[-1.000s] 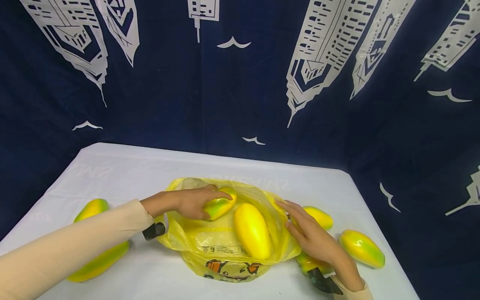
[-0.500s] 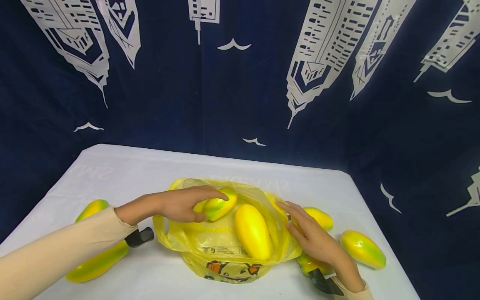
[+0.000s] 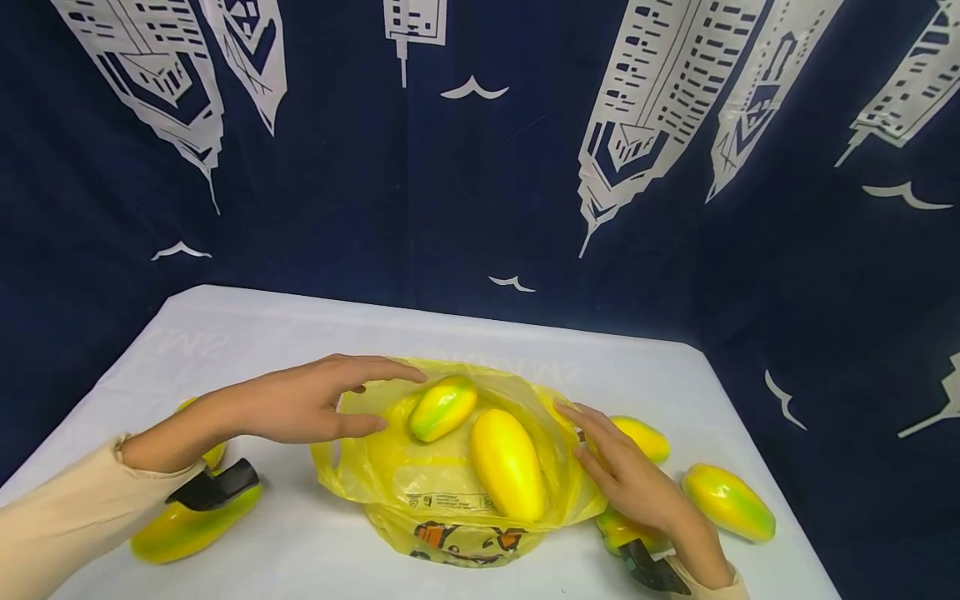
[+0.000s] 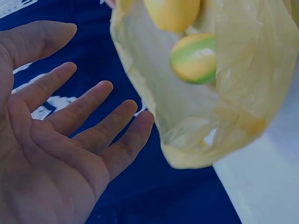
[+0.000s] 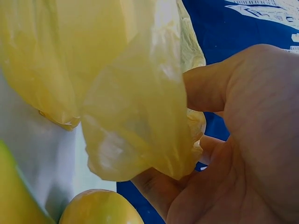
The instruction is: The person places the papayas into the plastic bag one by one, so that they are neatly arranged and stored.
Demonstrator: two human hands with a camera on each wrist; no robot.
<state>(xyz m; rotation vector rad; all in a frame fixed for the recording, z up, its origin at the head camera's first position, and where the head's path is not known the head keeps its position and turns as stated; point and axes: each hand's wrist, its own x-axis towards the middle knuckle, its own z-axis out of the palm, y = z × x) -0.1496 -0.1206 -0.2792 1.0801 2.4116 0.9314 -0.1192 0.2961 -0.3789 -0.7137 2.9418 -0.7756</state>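
A thin yellow plastic bag (image 3: 397, 479) stands with its mouth spread in the middle of the table. Inside it lie two mango-like fruits: a smaller yellow-green fruit (image 3: 444, 407) at the back and a larger yellow fruit (image 3: 507, 465) to the right. My left hand (image 3: 307, 400) hovers over the bag's left rim, fingers spread and holding nothing; the left wrist view shows its bare palm beside the bag (image 4: 187, 151). At the right rim, my right hand (image 3: 630, 471) holds the bag's edge between thumb and fingers, as the right wrist view shows. Parts of those fingers are behind the plastic (image 5: 140, 112).
Right of the bag lie a yellow fruit (image 3: 642, 437), a yellow-green fruit (image 3: 727, 502) and another fruit (image 3: 617, 532) partly under the right wrist. A long yellow-green fruit (image 3: 187, 529) lies at left, near a partly hidden one. A dark printed cloth (image 3: 480, 183) hangs behind the white table (image 3: 315, 325).
My left hand has let go of the smaller yellow-green fruit inside the bag and drawn back to the left, its fingers opening. My right hand has stayed at the bag's right edge.
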